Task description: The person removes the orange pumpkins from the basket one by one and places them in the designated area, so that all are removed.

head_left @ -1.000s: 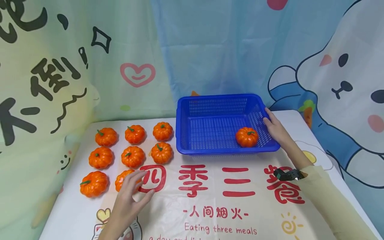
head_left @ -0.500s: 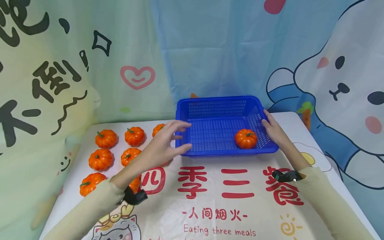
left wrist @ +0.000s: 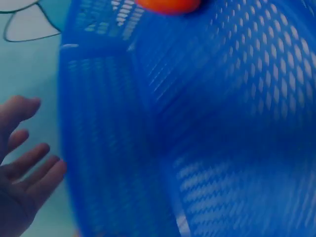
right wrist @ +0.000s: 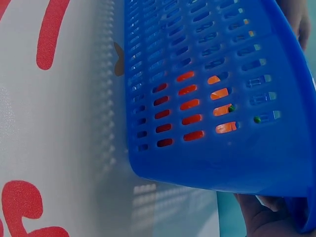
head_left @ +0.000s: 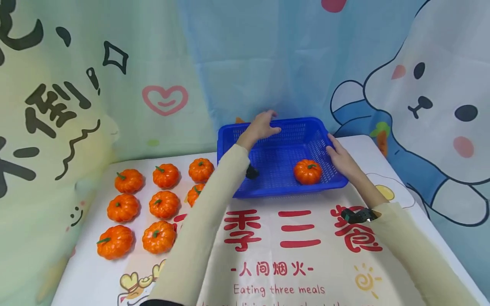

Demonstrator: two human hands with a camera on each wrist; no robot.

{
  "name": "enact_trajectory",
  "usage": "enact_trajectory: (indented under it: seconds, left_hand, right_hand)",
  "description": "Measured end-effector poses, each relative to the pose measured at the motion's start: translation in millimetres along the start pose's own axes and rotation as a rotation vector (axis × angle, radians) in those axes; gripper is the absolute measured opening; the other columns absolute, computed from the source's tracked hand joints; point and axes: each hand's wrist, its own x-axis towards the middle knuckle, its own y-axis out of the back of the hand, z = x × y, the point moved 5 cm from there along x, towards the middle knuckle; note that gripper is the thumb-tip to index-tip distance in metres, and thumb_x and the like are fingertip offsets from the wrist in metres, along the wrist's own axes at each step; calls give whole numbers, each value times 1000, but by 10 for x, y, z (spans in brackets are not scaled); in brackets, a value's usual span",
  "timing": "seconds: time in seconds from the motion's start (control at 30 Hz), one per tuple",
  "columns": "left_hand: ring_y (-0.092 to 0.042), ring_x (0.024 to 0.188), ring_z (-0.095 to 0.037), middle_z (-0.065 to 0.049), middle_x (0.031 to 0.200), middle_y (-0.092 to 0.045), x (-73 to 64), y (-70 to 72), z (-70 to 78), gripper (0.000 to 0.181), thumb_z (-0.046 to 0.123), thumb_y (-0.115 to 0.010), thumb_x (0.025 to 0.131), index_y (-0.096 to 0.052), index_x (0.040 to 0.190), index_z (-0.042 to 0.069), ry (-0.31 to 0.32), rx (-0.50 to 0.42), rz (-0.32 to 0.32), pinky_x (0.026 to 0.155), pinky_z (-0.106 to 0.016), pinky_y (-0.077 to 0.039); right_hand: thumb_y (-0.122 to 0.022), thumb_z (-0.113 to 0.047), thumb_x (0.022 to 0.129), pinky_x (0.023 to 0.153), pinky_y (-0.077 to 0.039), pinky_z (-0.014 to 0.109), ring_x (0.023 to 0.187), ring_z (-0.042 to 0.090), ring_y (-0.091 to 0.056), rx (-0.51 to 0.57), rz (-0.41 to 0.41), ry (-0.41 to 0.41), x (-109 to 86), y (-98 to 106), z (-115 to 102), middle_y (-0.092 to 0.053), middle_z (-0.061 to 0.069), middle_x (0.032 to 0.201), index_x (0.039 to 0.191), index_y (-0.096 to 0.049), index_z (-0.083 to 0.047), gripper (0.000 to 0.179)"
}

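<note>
A blue perforated plastic basket [head_left: 268, 170] stands at the back of the table. One small orange pumpkin [head_left: 308, 171] with a green stem lies inside, toward its right end. My left hand [head_left: 262, 125] is over the basket's far rim, fingers extended; in the left wrist view, the left hand [left wrist: 29, 168] appears just outside the blurred basket wall [left wrist: 103, 138], with nothing in its grasp. My right hand [head_left: 342, 159] holds the basket's right rim. In the right wrist view, the right hand [right wrist: 271, 222] is partly hidden at the basket corner, and orange shows through the slots.
Several pumpkins [head_left: 164, 204] stand in rows on the left of the table; my left sleeve [head_left: 206, 221] partly covers one. A printed cloth curtain [head_left: 164, 51] hangs close behind the basket. The tabletop [head_left: 275, 263] bears red lettering.
My left hand has moved from beside the front pumpkins, up and right, to the basket's far rim. The right hand stays on the right rim. The view has shifted slightly.
</note>
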Motion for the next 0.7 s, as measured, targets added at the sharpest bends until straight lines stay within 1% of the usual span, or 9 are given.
enact_trajectory:
  seconds: [0.07, 0.2, 0.3, 0.37, 0.43, 0.5, 0.57, 0.63, 0.7]
  left_hand:
    - [-49, 132, -25, -13, 142, -51, 80, -183, -49, 53, 27, -61, 96, -43, 142, 8, 36, -1, -62, 106, -35, -44]
    - [-47, 134, -26, -12, 145, -49, 94, -522, -74, 54, 28, -60, 96, -43, 144, 12, 35, -40, -222, 109, -36, -43]
    - [-46, 136, -26, -13, 147, -47, 71, -693, 5, 56, 26, -61, 95, -41, 146, 13, -18, -49, -353, 111, -37, -42]
    - [-43, 138, -27, -13, 149, -44, 45, -805, 112, 61, 27, -62, 94, -37, 149, 15, -86, -9, -479, 113, -39, -39]
    - [-37, 141, -27, -12, 153, -38, -1, -917, 247, 68, 30, -64, 93, -32, 152, 19, -156, 53, -616, 116, -41, -35]
    - [-32, 143, -26, -8, 155, -35, -48, -1008, 356, 71, 34, -64, 92, -28, 153, 24, -212, 156, -703, 119, -41, -31]
    - [-31, 143, -24, -5, 156, -34, -87, -1067, 421, 72, 34, -65, 92, -28, 153, 27, -252, 251, -731, 120, -40, -29]
    - [-32, 143, -23, -2, 156, -35, -117, -1096, 446, 71, 34, -65, 92, -29, 153, 28, -281, 322, -716, 121, -39, -27]
    - [-34, 142, -21, -2, 155, -36, -138, -1113, 456, 72, 33, -66, 91, -30, 153, 26, -312, 344, -693, 121, -39, -27]
  right_hand:
    - [-20, -34, 107, 118, -6, 64, 148, 46, -4, 0, -8, -4, 20, -12, -16, 0, 21, 162, 156, 5, -14, 59]
    - [-20, -32, 107, 118, -6, 64, 149, 45, -4, 0, -17, -15, 26, -22, -19, 1, 20, 163, 156, 5, -15, 58]
    - [-20, -32, 107, 118, -6, 64, 149, 45, -4, 5, -13, -14, 13, 2, 1, 1, 20, 162, 156, 5, -15, 58]
    - [-20, -33, 107, 118, -6, 64, 149, 45, -4, 9, -11, -21, -1, 22, 21, 1, 20, 163, 156, 6, -15, 58]
    - [-20, -33, 107, 118, -6, 64, 149, 45, -4, 10, -6, -26, -13, 39, 34, 1, 20, 163, 156, 6, -15, 58]
    - [-20, -33, 107, 118, -6, 64, 149, 45, -4, 14, -5, -32, -16, 42, 37, 1, 20, 163, 156, 6, -15, 58]
    - [-20, -34, 107, 118, -6, 64, 149, 45, -5, 16, -1, -30, -10, 36, 30, 0, 19, 163, 156, 5, -16, 58]
    - [-20, -35, 107, 119, -6, 63, 149, 44, -4, 19, -2, -28, -1, 24, 21, 0, 18, 163, 156, 4, -17, 58]
    - [-20, -34, 107, 119, -6, 63, 149, 44, -5, 18, -2, -30, 0, 22, 17, 0, 18, 163, 156, 4, -17, 58]
